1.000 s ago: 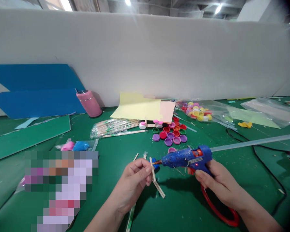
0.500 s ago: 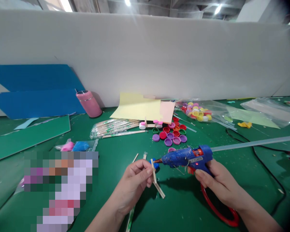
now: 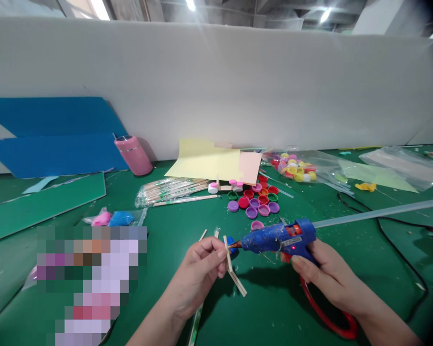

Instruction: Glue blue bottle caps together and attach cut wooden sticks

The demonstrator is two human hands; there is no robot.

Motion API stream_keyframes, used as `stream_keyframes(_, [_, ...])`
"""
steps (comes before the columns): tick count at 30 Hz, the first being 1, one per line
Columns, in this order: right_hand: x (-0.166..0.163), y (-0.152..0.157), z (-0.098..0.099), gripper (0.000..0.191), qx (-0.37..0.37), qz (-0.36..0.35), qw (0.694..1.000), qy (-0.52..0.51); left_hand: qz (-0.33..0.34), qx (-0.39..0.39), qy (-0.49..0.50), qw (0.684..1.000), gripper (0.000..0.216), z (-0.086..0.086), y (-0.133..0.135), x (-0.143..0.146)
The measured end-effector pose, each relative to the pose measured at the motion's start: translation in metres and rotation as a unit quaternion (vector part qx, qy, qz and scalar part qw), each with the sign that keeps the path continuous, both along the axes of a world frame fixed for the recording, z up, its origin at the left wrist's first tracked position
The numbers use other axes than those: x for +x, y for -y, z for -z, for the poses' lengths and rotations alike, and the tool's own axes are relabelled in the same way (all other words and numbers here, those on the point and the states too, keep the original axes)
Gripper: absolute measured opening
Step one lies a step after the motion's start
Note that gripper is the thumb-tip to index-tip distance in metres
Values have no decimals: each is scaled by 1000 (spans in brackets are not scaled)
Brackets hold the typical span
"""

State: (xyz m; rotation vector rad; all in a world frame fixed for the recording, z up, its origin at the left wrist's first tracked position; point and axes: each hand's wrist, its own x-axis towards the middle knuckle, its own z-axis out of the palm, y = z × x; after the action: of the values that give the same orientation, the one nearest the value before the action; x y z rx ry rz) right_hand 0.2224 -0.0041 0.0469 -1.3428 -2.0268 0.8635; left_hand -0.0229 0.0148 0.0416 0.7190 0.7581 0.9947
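My left hand (image 3: 204,269) pinches a short wooden stick (image 3: 228,259) between thumb and fingertips, holding it nearly upright. My right hand (image 3: 332,276) is wrapped round the handle of a blue hot glue gun (image 3: 267,239), whose red trigger is partly hidden by my fingers. The gun's nozzle points left and meets the stick near its upper end; whether glue is coming out is too small to tell. Just behind the nozzle is a blue bottle cap (image 3: 232,245), partly covered. Another pale stick piece (image 3: 240,284) extends below the held stick; I cannot tell whether they are joined.
Coloured bottle caps (image 3: 251,212) lie beyond the gun, beside a wrapped bundle of sticks (image 3: 176,189). Paper sheets (image 3: 205,161) and a pink flask (image 3: 134,156) stand farther back. A black cord (image 3: 397,235) runs at right. Red scissors handles (image 3: 324,312) lie under my right hand.
The glue gun has shifted slightly left and down, its nozzle now against the stick. My left hand has barely moved.
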Motion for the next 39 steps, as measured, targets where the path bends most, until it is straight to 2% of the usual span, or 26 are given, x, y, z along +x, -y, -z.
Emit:
stream_keyframes(20, [-3, -1, -7, 27, -1, -2, 1000, 27, -10, 0, 1, 1000, 15, -1, -1, 0])
stream_keyframes(39, [-5, 1, -11, 25, 29, -11, 999, 33, -17, 6, 21, 1000, 12, 3, -2, -3])
